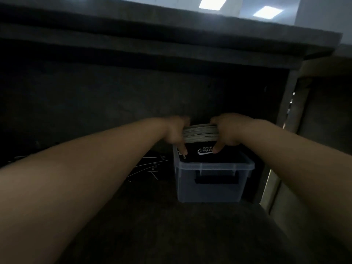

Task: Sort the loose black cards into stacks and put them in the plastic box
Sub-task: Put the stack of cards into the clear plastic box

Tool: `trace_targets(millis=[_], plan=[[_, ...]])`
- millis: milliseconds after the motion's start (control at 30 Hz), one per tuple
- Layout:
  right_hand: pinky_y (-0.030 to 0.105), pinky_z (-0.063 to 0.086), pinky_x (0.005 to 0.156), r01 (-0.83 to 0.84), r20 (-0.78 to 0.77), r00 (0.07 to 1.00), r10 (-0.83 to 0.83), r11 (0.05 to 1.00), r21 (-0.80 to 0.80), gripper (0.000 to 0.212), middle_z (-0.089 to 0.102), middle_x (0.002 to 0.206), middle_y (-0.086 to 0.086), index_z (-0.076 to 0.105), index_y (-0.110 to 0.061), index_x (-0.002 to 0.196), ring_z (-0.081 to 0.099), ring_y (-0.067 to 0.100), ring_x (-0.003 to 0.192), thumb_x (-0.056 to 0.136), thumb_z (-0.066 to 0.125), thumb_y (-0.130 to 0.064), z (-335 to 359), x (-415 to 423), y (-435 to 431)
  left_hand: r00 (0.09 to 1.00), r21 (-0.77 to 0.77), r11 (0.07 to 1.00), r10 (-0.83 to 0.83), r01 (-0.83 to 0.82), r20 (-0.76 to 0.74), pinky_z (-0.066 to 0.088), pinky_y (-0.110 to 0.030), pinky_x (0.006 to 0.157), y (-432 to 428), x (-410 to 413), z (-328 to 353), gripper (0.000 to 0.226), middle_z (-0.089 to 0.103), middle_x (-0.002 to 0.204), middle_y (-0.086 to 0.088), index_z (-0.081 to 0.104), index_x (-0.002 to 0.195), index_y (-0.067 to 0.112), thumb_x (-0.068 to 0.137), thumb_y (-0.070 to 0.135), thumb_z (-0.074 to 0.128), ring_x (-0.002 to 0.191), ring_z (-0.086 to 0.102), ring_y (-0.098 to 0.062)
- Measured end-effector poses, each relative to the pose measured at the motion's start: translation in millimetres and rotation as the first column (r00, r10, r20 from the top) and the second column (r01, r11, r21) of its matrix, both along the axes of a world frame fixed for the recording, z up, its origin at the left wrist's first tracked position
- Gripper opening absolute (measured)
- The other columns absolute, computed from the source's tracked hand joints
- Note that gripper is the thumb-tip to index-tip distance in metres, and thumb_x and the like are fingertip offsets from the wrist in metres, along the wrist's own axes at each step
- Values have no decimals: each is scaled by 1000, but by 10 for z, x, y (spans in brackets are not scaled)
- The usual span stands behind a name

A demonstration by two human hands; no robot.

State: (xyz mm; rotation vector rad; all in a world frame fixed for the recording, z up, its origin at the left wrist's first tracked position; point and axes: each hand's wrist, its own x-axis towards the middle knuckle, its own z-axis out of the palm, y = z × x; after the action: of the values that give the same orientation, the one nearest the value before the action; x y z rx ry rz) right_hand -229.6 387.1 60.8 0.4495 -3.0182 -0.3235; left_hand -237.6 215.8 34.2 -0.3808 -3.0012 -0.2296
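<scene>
Left hand (176, 133): curled round the left end of the stack of black cards (200, 133), its thumb (183, 149) pressed on the black face and its fingers wrapped behind, out of sight
Right hand (226, 133): mirrors it on the right end, thumb (217, 148) on the same face, fingers hooked over the back
Width of the grip: narrow, both hands closed tight on the stack with only the cards between them
Stack of black cards: thick, tilted so its pale edges show along the top between the two hands, and a black face with white script is turned toward the person
Plastic box (209, 185): translucent and lidless, directly under the grip, with a dark handle recess (216, 179) in the wall nearest the person
Stack against box: the black face runs down to the near rim; I cannot tell whether the bottom of the stack is already inside or whether other cards lie in there
Loose cards (150, 166): scattered flat below and to the left of the grip, just beside the box, dim and blurred
Dark surface (171, 225): carries the box and the loose cards, under both forearms
Overhang (152, 35): a dark slab well above the grip
Ceiling lights (212, 2): bright panels beyond that slab
</scene>
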Motion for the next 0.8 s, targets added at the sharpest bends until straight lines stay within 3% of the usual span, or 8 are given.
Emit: trace_targets(millis=[100,233,333,467,600,733,800], plan=[[38,47,100,-9,71,997,3,996,84,88,53,139,4,44,-19,144,53,26,121,71,84,-46,-31,-136,-32,992,-57,998,21,-14,121,43,-29,81,30,-101,22,72,51,117,3,45,118,21,64,28,91,103,50,-17],[38,50,97,-9,134,991,-14,985,172,86,57,135,3,51,-20,141,57,26,116,69,83,-54,-236,-320,-78,980,-177,983,82,-50,183,42,-31,86,86,-221,4,76,50,135,-1,46,135,19,72,32,86,114,50,-22],[38,52,93,4,105,994,-23,983,183,90,55,136,4,51,-21,141,58,26,114,66,81,-61,-299,-392,-95,975,-407,911,144,-64,169,39,-27,88,230,-315,-44,68,52,140,-6,47,142,9,87,43,70,125,51,-25],[32,53,83,-25,32,999,23,998,61,82,63,125,3,56,-20,133,61,25,108,63,87,-50,-320,-397,-40,985,-613,790,114,-10,131,38,-26,85,340,-378,-45,61,56,136,-11,52,137,4,95,47,59,123,53,-27],[29,42,73,-28,-8,1000,28,999,15,61,61,123,5,55,-18,122,58,25,110,71,87,-31,-346,-398,-18,974,-616,788,148,-13,169,39,-25,86,299,-385,-46,52,58,134,-10,55,135,5,97,40,57,122,54,-26],[33,50,82,-6,16,1000,5,998,69,37,64,115,4,63,-18,106,59,24,105,76,82,-28,-374,-446,-25,961,-603,797,135,40,242,45,-39,103,208,-474,-47,38,61,118,-9,59,133,7,99,24,55,107,57,-24],[32,50,77,-9,14,1000,8,997,78,31,64,109,4,59,-21,91,59,22,99,74,84,-30,-368,-455,-27,956,-622,782,160,29,245,46,-43,104,246,-495,-80,36,62,120,-11,60,131,6,98,20,57,101,55,-24]])
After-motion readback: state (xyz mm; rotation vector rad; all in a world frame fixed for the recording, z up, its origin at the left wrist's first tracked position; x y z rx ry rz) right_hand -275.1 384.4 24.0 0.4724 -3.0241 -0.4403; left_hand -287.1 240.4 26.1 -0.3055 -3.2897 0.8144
